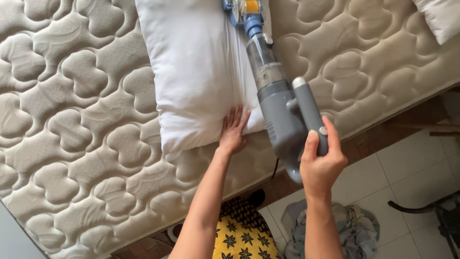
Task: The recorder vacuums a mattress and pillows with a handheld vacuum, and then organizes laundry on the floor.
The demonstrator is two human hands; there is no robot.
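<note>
While the grey handheld vacuum (pixel 280 96) runs along the white pillow (pixel 196 72), my right hand (pixel 321 160) grips its handle and my left hand (pixel 233 132), fingers flat, pins the near corner; if that slips, suction may bunch the fabric.

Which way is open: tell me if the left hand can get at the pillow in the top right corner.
Probably not: the left hand lies flat on the near pillow, and the vacuum crosses between it and the corner pillow.

I count two pillows: one white pillow (pixel 191 72) and a second pillow (pixel 443 17) at the corner. One handheld vacuum (pixel 282 105), one quilted mattress (pixel 72 144), one heap of grey cloth (pixel 354 230).
</note>
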